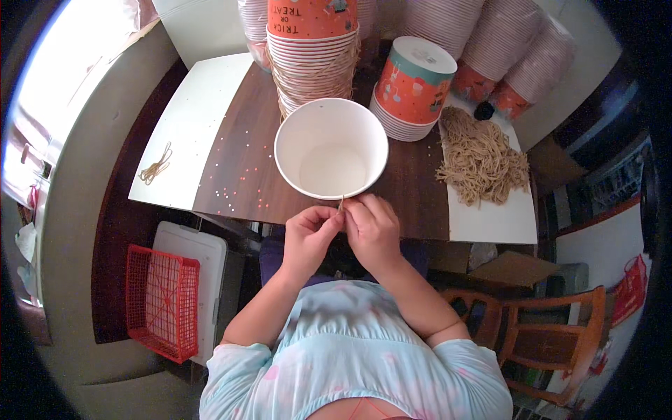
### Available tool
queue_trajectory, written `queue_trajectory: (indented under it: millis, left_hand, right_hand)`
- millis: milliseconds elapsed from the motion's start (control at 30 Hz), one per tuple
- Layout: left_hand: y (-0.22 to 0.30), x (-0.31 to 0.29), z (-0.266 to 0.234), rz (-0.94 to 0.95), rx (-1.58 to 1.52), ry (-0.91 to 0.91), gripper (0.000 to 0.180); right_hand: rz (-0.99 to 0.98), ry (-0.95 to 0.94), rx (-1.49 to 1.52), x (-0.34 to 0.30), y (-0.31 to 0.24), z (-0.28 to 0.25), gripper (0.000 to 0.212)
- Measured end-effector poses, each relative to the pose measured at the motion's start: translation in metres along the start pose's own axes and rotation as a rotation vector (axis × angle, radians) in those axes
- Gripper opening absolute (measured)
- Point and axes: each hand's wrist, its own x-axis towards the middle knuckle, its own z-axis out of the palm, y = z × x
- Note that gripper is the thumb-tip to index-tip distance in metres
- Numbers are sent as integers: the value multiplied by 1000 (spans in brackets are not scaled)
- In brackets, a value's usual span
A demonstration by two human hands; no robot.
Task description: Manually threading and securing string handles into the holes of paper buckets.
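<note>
My left hand (309, 234) and my right hand (372, 227) meet at the near rim of a white paper bucket (330, 148) standing open on the dark wooden table (241, 175). Both hands pinch a thin tan string (341, 204) that touches the bucket's rim between my fingertips. The inside of the bucket looks empty. A heap of the same tan strings (481, 159) lies on a white sheet (493, 218) to the right.
Stacks of orange printed buckets (313, 52) stand behind, with one upturned stack (414, 87) and more leaning at the back right (518, 56). A few strings (156, 166) lie on a white sheet at left. A red basket (161, 301) sits on the floor, a wooden chair (546, 336) at right.
</note>
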Motion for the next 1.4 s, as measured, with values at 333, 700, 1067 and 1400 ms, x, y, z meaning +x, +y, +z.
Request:
queue_trajectory:
  millis: [333, 700, 1067, 1400]
  left_hand:
    - [14, -3, -15, -44, 31, 7, 15]
    - [14, 3, -9, -64, -22, 63, 17]
    - [12, 6, -8, 27, -119, 32, 16]
    - [6, 3, 1, 283, 219, 145, 5]
  right_hand:
    - [659, -368, 1253, 4, -1, 1, 21]
    - [932, -291, 1748, 0, -2, 13, 23]
    - [887, -124, 1411, -1, -10, 14, 21]
    - [784, -139, 1199, 5, -5, 6, 13]
